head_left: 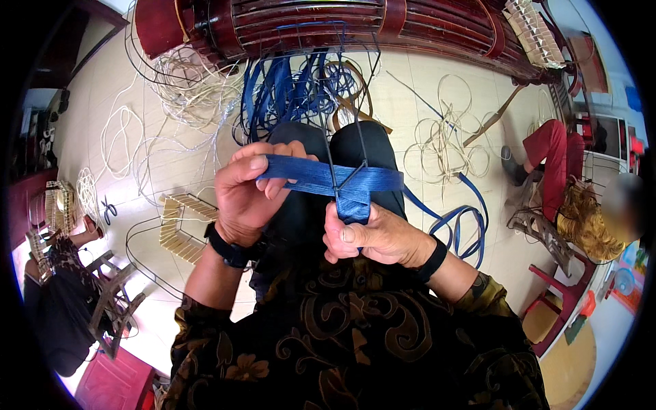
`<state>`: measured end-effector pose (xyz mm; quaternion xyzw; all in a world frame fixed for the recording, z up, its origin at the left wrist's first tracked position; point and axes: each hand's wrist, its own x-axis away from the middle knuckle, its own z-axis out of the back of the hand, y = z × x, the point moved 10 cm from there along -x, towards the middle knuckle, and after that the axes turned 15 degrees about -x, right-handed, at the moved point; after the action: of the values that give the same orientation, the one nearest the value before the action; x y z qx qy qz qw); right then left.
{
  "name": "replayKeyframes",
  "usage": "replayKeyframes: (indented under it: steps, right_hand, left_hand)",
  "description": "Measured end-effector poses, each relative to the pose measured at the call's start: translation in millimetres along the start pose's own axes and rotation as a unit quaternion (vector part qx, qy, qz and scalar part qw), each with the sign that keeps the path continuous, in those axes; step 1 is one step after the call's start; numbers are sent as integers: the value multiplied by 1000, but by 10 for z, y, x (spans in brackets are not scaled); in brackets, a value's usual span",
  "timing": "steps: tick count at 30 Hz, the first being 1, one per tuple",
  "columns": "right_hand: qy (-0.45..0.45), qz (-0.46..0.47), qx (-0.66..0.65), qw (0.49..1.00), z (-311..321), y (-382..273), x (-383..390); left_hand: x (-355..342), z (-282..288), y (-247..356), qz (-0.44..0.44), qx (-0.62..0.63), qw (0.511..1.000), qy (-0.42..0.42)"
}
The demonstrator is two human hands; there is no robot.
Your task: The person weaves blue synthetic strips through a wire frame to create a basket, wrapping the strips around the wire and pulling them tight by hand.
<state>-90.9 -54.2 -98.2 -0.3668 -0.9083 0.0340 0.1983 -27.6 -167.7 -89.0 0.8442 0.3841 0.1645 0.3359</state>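
Observation:
A dark wire frame point(357, 137) stands upright over my lap, its lower corner bound with blue woven strip. My left hand point(251, 184), at left, pinches a flat blue strip point(307, 174) between thumb and fingers, stretching it across the frame's bars. My right hand point(359, 236) grips the blue-wrapped corner point(352, 207) from below, thumb pressed on its front. A thin blue band point(475, 205) trails from the work onto the floor at right.
Blue strips point(273, 96) and pale cord coils point(178, 82) lie ahead below a red wooden bench point(307, 34). Scissors point(108, 213) and a cord-wound frame point(181, 232) lie left. Seated people point(65, 301) point(550, 150) flank me, with stools point(547, 311) nearby.

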Motion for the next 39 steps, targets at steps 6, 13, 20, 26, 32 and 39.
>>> replayKeyframes:
  steps: [6,13,20,26,32,39]
  right_hand:
    - [42,-16,12,999,-25,26,-2]
    - [58,-1,10,998,-74,-31,-21]
    - [1,39,-20,999,-15,-31,71]
    - [28,37,-6,999,-9,-21,0]
    - [115,44,-5,992,89,-86,-60]
    - [147,144,69,976,105,-311,47]
  left_hand:
    - [47,132,-2,29,-141,987,-71]
    - [-10,-33,-163,308,-400,831,-232]
    - [-168,190,330,207,-409,877,-143]
    - [52,329,343,239,-381,883,-136]
    - [256,479,133,258,-384,867,-183]
    - [385,448,459,229,-345,887,-206]
